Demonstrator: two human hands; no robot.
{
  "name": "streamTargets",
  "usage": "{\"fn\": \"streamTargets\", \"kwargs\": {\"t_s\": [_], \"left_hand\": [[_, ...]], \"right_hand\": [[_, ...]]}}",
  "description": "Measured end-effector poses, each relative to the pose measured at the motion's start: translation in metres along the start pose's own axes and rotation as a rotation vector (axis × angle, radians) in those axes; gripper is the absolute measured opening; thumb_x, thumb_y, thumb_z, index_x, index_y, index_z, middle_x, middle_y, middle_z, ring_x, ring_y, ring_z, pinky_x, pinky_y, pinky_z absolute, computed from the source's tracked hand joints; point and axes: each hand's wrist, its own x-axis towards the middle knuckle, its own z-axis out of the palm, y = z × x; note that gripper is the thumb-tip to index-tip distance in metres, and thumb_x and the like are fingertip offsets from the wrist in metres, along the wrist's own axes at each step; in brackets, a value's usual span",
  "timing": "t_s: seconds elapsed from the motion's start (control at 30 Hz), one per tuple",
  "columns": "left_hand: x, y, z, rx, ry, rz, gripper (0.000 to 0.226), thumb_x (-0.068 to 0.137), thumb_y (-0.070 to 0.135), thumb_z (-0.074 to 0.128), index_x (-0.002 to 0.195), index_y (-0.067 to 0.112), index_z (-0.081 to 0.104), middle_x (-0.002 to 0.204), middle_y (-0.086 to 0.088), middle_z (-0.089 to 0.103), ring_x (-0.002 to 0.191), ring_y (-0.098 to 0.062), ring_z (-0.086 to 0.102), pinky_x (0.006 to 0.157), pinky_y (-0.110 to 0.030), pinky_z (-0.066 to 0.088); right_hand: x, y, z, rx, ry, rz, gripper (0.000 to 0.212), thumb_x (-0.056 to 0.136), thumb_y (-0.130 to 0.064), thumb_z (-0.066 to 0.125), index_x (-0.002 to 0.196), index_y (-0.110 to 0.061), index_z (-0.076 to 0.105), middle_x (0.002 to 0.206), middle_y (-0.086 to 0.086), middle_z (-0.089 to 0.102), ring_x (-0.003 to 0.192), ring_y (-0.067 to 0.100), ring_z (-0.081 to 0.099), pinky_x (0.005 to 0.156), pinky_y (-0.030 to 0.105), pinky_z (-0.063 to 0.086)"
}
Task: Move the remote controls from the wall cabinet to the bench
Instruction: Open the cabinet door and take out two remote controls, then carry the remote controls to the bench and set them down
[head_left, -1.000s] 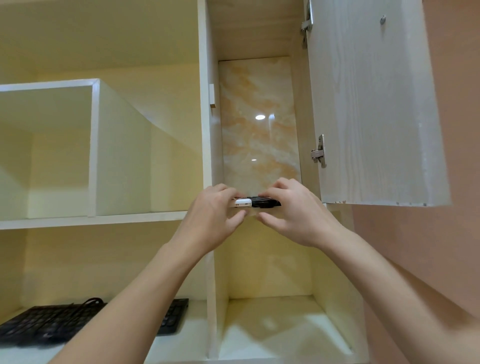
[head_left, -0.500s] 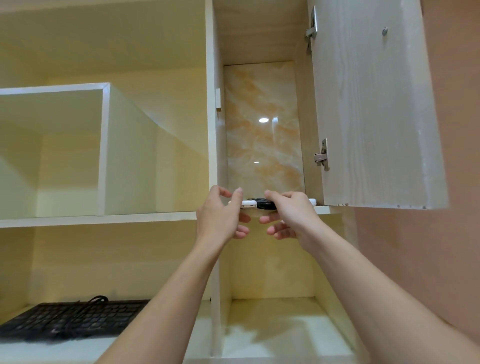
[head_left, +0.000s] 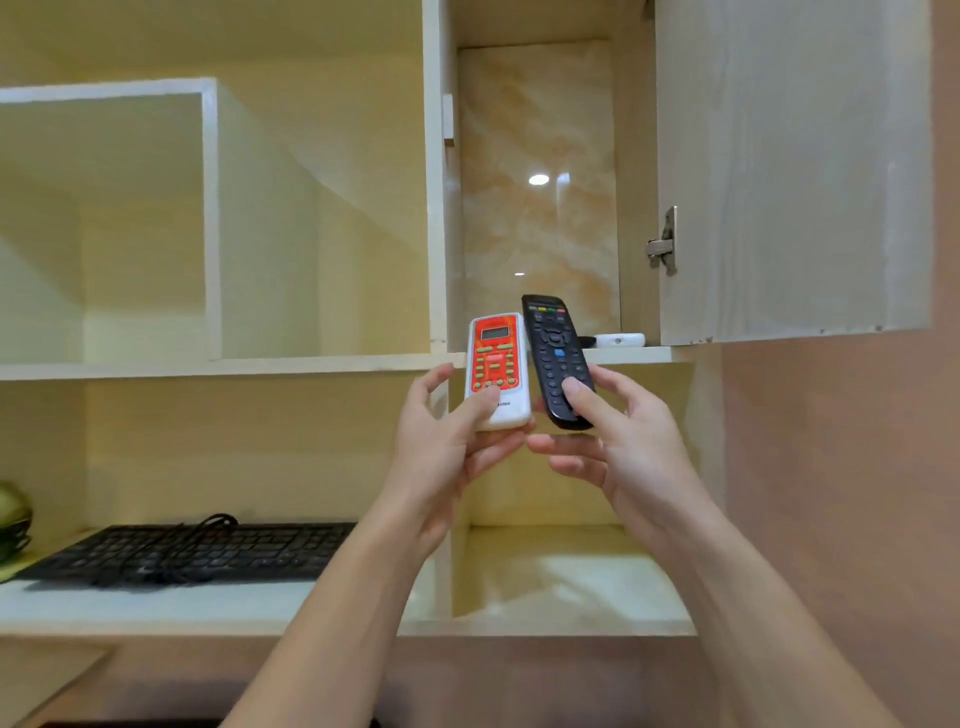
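A white and orange remote (head_left: 497, 370) is pinched near its lower end by the left hand (head_left: 448, 441), thumb on the buttons and fingers behind, so that its face is kept in sight. A black remote (head_left: 557, 361) is gripped likewise by the right hand (head_left: 618, 447). Both are held upright, side by side, just clear of the cabinet shelf (head_left: 631, 354), apparently for carrying down to the bench, which is not shown. A small white remote (head_left: 619, 340) is left lying on the shelf beside the open door (head_left: 789, 171).
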Motion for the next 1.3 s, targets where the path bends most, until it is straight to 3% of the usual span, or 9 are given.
{"fn": "streamTargets", "kwargs": {"t_s": [0.13,0.27,0.37,0.47,0.57,0.77,1.0,1.17,1.3], "left_hand": [[-0.044,-0.023,-0.018,-0.023,-0.048,-0.047,0.043,0.091,0.008,0.066,0.133,0.008,0.055,0.106,-0.015,0.078,0.087,-0.029,0.078,0.066,-0.026,0.061],[-0.095,-0.056,-0.046,-0.022,-0.055,-0.186,0.039,0.077,0.017,0.078,0.115,0.010,0.070,0.100,-0.011,0.077,0.081,-0.022,0.077,0.051,-0.021,0.058],[-0.139,-0.090,-0.072,-0.048,-0.040,-0.306,0.038,0.075,0.011,0.081,0.111,0.013,0.071,0.094,-0.008,0.074,0.072,-0.016,0.072,0.047,-0.024,0.057],[-0.182,-0.126,-0.097,-0.042,0.012,-0.446,0.044,0.074,0.009,0.075,0.116,0.013,0.066,0.105,-0.004,0.076,0.072,-0.016,0.071,0.046,-0.026,0.055],[-0.221,-0.159,-0.119,0.002,0.051,-0.568,0.052,0.077,0.007,0.070,0.127,0.014,0.059,0.125,-0.004,0.072,0.087,-0.021,0.074,0.049,-0.028,0.053],[-0.292,-0.210,-0.157,0.045,0.245,-0.782,0.049,0.083,0.028,0.074,0.128,0.022,0.055,0.114,-0.007,0.076,0.087,-0.033,0.076,0.043,-0.027,0.051],[-0.340,-0.198,-0.227,0.212,0.399,-0.813,0.034,0.094,0.027,0.067,0.126,0.026,0.055,0.107,-0.001,0.078,0.086,-0.032,0.077,0.043,-0.025,0.052],[-0.366,-0.159,-0.288,0.166,0.538,-0.743,0.036,0.090,0.036,0.069,0.123,0.027,0.057,0.110,-0.004,0.078,0.085,-0.032,0.077,0.043,-0.026,0.053],[-0.391,-0.125,-0.331,0.176,0.665,-0.643,0.040,0.088,0.039,0.069,0.124,0.028,0.058,0.110,-0.008,0.077,0.084,-0.035,0.076,0.043,-0.026,0.051]], "right_hand": [[-0.050,0.026,-0.012,0.145,-0.097,0.110,0.040,0.089,-0.014,0.069,0.127,-0.015,0.057,0.100,0.015,0.077,0.075,0.031,0.075,0.049,0.025,0.055],[-0.106,0.059,-0.028,0.230,-0.216,0.286,0.043,0.071,-0.012,0.077,0.112,-0.012,0.067,0.089,0.009,0.070,0.070,0.025,0.072,0.041,0.024,0.049],[-0.151,0.084,-0.038,0.249,-0.280,0.412,0.058,0.065,-0.017,0.082,0.120,-0.018,0.064,0.083,0.007,0.065,0.068,0.028,0.069,0.040,0.026,0.047],[-0.189,0.112,-0.045,0.198,-0.201,0.517,0.055,0.064,-0.032,0.089,0.112,-0.021,0.064,0.085,0.009,0.064,0.061,0.031,0.066,0.037,0.027,0.045],[-0.230,0.148,-0.056,0.029,-0.045,0.662,0.042,0.075,-0.044,0.080,0.106,-0.019,0.063,0.081,0.010,0.066,0.057,0.031,0.065,0.035,0.025,0.042],[-0.314,0.231,-0.066,-0.132,0.151,0.888,0.036,0.079,-0.047,0.071,0.099,-0.018,0.061,0.072,0.012,0.064,0.052,0.033,0.064,0.033,0.022,0.037],[-0.338,0.291,-0.012,-0.185,0.014,0.972,0.009,0.094,-0.036,0.064,0.097,-0.028,0.062,0.074,0.011,0.068,0.058,0.031,0.065,0.034,0.023,0.041],[-0.335,0.324,0.065,-0.163,-0.160,0.974,0.013,0.095,-0.030,0.063,0.103,-0.020,0.060,0.074,0.009,0.067,0.061,0.026,0.063,0.043,0.027,0.047],[-0.343,0.349,0.127,-0.129,-0.300,0.978,0.007,0.095,-0.030,0.062,0.102,-0.029,0.064,0.075,0.005,0.070,0.064,0.019,0.067,0.057,0.034,0.054]]}}
